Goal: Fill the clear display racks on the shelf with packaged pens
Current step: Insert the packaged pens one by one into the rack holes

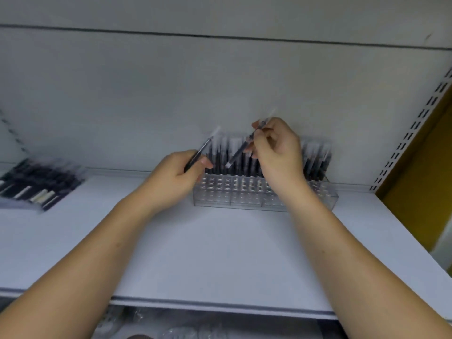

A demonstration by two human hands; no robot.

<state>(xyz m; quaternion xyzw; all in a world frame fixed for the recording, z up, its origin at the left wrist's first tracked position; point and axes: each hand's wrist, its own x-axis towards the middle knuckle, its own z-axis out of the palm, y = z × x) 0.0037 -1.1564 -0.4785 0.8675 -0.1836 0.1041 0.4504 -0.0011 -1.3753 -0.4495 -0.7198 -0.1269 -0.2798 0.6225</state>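
Observation:
A clear display rack (pixel 244 196) stands on the white shelf (pixel 220 253) against the back wall, its rear rows filled with several upright packaged pens (pixel 315 160). My left hand (pixel 176 177) grips one dark packaged pen (pixel 204 149) that slants up to the right, just left of the rack. My right hand (pixel 276 148) pinches a second packaged pen (pixel 241 150) above the rack's middle, its pale lower tip pointing down-left toward the holes. The front rows of holes show nothing in them.
Another clear rack of pens (pixel 36 179) lies at the shelf's far left. A slotted metal upright (pixel 413 128) borders the right side, with a yellow surface (pixel 423 182) beyond. Clear packaging (pixel 171 326) shows on the level below the shelf edge.

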